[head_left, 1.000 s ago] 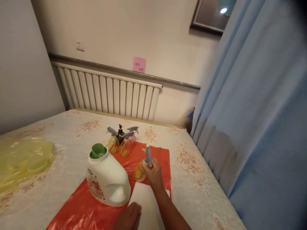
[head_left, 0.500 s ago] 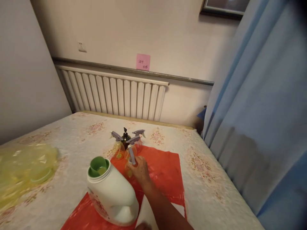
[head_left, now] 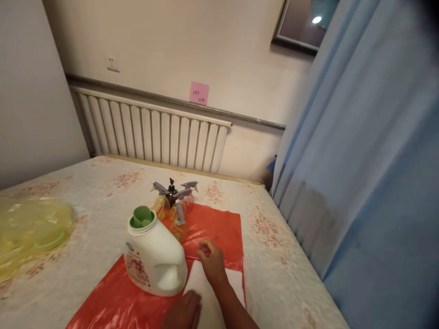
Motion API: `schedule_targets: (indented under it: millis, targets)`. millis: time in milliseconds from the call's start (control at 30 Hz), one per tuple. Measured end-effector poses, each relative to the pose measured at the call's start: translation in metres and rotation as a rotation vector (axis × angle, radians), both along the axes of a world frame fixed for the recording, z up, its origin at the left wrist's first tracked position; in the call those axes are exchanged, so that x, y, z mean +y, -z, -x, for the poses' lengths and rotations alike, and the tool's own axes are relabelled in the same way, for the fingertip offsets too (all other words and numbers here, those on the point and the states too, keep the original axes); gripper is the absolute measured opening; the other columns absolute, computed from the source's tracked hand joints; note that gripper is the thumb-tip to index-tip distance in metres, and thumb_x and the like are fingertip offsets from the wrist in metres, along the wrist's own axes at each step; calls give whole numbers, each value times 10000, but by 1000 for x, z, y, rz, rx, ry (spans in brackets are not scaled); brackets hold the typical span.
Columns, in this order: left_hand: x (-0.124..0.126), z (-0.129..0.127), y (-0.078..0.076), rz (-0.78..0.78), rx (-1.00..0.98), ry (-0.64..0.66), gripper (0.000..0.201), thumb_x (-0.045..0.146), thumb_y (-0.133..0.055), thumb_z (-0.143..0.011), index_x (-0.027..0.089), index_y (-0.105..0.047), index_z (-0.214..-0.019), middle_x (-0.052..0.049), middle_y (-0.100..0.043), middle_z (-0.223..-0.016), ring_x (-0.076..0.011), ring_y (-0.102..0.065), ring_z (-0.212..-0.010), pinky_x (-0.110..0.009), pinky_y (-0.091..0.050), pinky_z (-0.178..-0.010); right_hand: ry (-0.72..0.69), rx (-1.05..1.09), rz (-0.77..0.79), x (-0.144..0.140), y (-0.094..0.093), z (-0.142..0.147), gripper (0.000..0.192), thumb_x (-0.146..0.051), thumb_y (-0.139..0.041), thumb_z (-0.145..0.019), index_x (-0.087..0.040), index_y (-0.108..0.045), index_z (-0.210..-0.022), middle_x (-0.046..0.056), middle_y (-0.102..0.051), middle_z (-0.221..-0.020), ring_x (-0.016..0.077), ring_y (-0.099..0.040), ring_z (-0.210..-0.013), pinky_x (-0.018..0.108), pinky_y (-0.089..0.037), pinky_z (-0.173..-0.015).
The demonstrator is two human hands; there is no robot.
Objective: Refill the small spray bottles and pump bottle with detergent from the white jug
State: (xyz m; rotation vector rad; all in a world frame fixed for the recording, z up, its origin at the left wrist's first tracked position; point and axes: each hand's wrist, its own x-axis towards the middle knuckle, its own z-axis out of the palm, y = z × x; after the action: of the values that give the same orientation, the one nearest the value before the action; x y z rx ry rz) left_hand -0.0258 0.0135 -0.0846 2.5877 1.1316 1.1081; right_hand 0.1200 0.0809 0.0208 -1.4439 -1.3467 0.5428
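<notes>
My right hand [head_left: 211, 261] hovers over a white sheet [head_left: 196, 274], cloth or paper I cannot tell. Its fingers are curved, with a gap to the thumb and nothing visible between them. At the bottom edge my left hand [head_left: 185, 311] is closed beside the same sheet; what it grips is hidden. A large white jug [head_left: 159, 262] with a green cup [head_left: 142, 216] in its mouth stands left of both hands. Beyond the right hand is a clear spray bottle [head_left: 178, 227] with a grey trigger. Several similar bottles and a dark pump bottle [head_left: 172, 194] cluster behind it.
A red plastic sheet [head_left: 219, 228] lies under the jug on a flower-patterned tablecloth [head_left: 291, 278]. Yellow transparent plastic [head_left: 34, 228] sits at the left. A blue curtain [head_left: 343, 160] hangs along the right. Behind the table are a radiator [head_left: 151, 128] and a wall.
My right hand has let go of the front spray bottle and drawn back toward me, over the white sheet. The bottle stays on the table. My left hand shows more at the bottom. The view has shifted.
</notes>
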Motion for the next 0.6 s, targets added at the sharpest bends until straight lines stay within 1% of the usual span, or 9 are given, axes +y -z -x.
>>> schedule_targets:
  millis: [33, 133, 233, 267, 300, 367, 467, 533, 600]
  targets:
    - [-1, 0, -4, 32, -3, -20, 226, 314, -437, -1012, 270, -659, -1018, -54, -758, -902, -203, -746, -767, -289, -613, -697, 4, 24, 17, -16, 1, -4, 219, -165, -619, -750, -179, -744, -930, 67, -757, -896, 218, -698, -820, 314, -548, -760]
    - [-3, -3, -14, 137, -5, -18, 233, 303, -424, -1006, 256, -650, -975, -50, -736, -892, -208, -726, -783, -316, -593, -720, 9, 95, 68, -60, 3, -16, 177, -186, -630, -737, -189, -737, -877, 49, -742, -812, 219, -688, -763, 315, -539, -726]
    - [-3, -4, -24, 230, -22, -9, 236, 313, -423, -993, 246, -646, -961, -54, -727, -904, -215, -712, -805, -329, -565, -744, 1, 161, 106, -94, 1, -27, 84, -233, -607, -777, -200, -685, -771, 16, -688, -713, 203, -664, -694, 291, -516, -668]
    - [-3, -5, -29, 267, -32, -2, 243, 323, -418, -989, 242, -646, -960, -58, -724, -910, -219, -706, -820, -335, -555, -759, 5, 183, 112, -102, 0, -31, 112, -263, -599, -799, -205, -646, -716, 3, -657, -673, 194, -650, -666, 280, -505, -645]
    - [-2, -6, -34, 305, -50, 5, 252, 344, -418, -982, 236, -643, -945, -62, -719, -904, -225, -699, -826, -342, -543, -766, 14, 203, 117, -108, -1, -34, 183, -300, -587, -823, -212, -599, -662, -9, -623, -634, 184, -631, -635, 271, -493, -620]
    - [-1, -9, -46, 424, -98, -6, 274, 414, -435, -964, 230, -619, -879, -56, -704, -868, -226, -680, -803, -341, -520, -753, 46, 234, 129, -116, 0, -40, 321, -382, -546, -871, -227, -517, -591, -26, -564, -566, 165, -586, -571, 260, -468, -580]
    - [2, -20, -63, 618, -254, -79, 353, 485, -393, -957, 238, -545, -756, -11, -636, -709, -213, -636, -704, -336, -488, -723, 87, 267, 198, -118, 6, -46, 466, -498, -456, -933, -240, -468, -545, -32, -515, -472, 150, -528, -477, 261, -441, -539]
    - [5, -29, -69, 650, -303, -129, 414, 517, -314, -961, 246, -504, -713, 7, -577, -629, -208, -600, -628, -332, -473, -661, 106, 305, 292, -115, 13, -47, 541, -553, -395, -961, -246, -443, -518, -38, -468, -399, 140, -483, -407, 255, -407, -490]
    - [9, -38, -71, 679, -333, -160, 474, 557, -248, -960, 254, -478, -678, 19, -539, -571, -201, -567, -550, -329, -464, -593, 111, 342, 379, -110, 22, -47, 590, -581, -353, -978, -249, -426, -496, -42, -429, -351, 131, -440, -351, 245, -360, -435]
